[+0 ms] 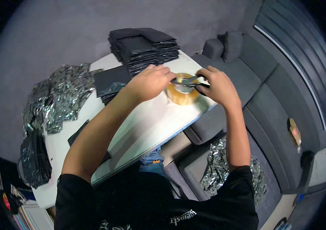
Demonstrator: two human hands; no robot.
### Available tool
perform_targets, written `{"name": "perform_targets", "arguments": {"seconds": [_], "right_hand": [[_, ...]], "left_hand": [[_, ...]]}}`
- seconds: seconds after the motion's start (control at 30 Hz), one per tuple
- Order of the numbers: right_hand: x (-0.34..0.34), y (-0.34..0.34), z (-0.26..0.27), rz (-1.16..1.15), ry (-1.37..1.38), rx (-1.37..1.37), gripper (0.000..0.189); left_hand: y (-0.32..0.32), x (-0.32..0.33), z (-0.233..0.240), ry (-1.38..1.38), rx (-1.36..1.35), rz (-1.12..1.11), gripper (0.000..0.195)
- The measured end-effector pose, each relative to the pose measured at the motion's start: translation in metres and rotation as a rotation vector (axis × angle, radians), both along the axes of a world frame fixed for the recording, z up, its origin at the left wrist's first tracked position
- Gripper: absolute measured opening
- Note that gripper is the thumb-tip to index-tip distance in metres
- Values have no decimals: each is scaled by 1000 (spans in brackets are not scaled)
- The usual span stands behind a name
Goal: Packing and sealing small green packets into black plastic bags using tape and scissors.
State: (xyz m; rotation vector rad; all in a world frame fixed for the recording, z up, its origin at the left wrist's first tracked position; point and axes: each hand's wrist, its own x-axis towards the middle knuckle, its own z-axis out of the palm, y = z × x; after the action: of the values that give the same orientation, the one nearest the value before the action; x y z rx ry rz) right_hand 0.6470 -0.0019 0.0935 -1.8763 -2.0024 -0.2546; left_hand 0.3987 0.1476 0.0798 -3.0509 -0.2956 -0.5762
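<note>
A pair of scissors with black handles is held over a large roll of clear yellowish packing tape. My right hand grips the two handles, which are spread apart. At the blade end, my left hand has its fingers curled around the scissors, and the blades are mostly hidden by it. The tape roll lies flat on the white table, beneath the scissors and near the table's right edge.
Beyond my hands rises a tall stack of folded black plastic packages. A smaller black stack sits left of it. Shiny silver-black bags cover the far left edge. More shiny bags lie right of me, beside a grey sofa.
</note>
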Motion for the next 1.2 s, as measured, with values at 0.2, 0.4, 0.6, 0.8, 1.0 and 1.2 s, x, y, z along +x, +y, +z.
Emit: {"name": "perform_targets", "arguments": {"seconds": [0.2,0.4,0.6,0.8,1.0,1.2], "right_hand": [[-76,-20,14,228,139,47,38],[-163,16,-16,434,307,-119,31],[-233,43,-65,556,481,-243,28],[-259,64,-79,667,474,-330,35],[-241,63,-65,602,395,-420,65],[-241,55,-57,639,265,-474,62]], "left_hand": [[-42,-102,34,84,-156,38,28],[-71,-231,51,9,-112,276,26],[-123,-358,-9,-523,-254,763,14],[-152,-366,-57,-393,-607,929,20],[-139,-371,-72,-430,-683,922,23],[-128,-372,-80,-525,-889,967,18]]}}
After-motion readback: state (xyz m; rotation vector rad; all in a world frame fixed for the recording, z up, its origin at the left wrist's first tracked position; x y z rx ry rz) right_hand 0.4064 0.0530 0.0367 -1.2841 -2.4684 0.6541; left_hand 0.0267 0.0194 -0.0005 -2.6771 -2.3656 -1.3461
